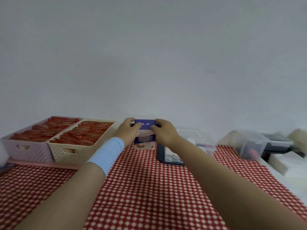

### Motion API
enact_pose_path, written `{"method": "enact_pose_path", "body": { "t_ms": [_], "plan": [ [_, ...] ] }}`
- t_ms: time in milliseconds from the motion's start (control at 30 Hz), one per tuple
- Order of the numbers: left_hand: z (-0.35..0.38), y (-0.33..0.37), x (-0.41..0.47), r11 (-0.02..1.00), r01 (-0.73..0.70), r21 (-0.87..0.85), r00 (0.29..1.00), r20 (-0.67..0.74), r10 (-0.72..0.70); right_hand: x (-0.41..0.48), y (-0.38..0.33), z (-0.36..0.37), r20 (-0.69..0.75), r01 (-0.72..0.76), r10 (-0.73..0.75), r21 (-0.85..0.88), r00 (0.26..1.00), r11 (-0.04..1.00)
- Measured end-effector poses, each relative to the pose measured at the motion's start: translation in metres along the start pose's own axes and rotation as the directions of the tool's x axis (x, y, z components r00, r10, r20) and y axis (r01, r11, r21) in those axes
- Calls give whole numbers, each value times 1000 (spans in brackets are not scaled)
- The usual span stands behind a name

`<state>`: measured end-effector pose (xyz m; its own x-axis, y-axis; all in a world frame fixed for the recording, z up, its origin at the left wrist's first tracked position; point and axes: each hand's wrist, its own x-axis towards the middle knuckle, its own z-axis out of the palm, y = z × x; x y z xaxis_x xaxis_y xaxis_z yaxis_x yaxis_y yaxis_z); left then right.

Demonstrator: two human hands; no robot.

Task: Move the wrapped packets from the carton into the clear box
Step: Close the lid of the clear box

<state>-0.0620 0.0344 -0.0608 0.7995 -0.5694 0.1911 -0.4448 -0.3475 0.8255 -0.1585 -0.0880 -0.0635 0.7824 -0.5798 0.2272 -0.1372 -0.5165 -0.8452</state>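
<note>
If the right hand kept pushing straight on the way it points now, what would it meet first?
The carton: the right hand grips its blue top flap. Behind it seems to stand only the wall, though depth is unclear.

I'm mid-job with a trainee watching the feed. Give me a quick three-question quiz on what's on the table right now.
1. True or false: the left hand and the right hand both grip the top of the blue-and-white cardboard carton.
2. Multiple choice: the cream perforated plastic basket filled with red packets stands A) to the right of the carton, B) to the left of the carton, C) on top of the carton.
3. Fill in: the clear plastic box stands on the carton's ____ side.

Key: 1 true; 2 B; 3 right.
</note>
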Motion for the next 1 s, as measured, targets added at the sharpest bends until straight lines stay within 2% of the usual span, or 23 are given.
{"method": "enact_pose_path", "body": {
  "t_ms": [100, 200, 433, 667, 833, 933, 1000],
  "plan": [
    [12, 20, -14, 993, -79, -88, 995, -74, 72, -22, -6, -27, -78, 22, -15, 93, 997, 995],
    [28, 49, -31, 969, -151, -195, 986, -102, 133, -46, -9, -64, -164, 37, -21, 95, 986, 995],
    [95, 137, -79, 905, -325, -275, 945, -68, 319, -126, 4, -167, -373, 65, -37, 63, 927, 996],
    [217, 226, -156, 830, -405, -383, 859, 153, 489, -243, 53, -285, -615, -67, 90, 60, 784, 996],
    [299, 272, -230, 790, -390, -473, 738, 353, 575, -335, 101, -351, -756, -204, 160, 36, 635, 978],
    [349, 293, -279, 772, -357, -525, 654, 450, 608, -395, 127, -381, -834, -285, 216, 74, 507, 956],
    [379, 302, -311, 766, -349, -540, 605, 494, 624, -431, 145, -394, -857, -339, 257, 103, 446, 935]
  ]
}}
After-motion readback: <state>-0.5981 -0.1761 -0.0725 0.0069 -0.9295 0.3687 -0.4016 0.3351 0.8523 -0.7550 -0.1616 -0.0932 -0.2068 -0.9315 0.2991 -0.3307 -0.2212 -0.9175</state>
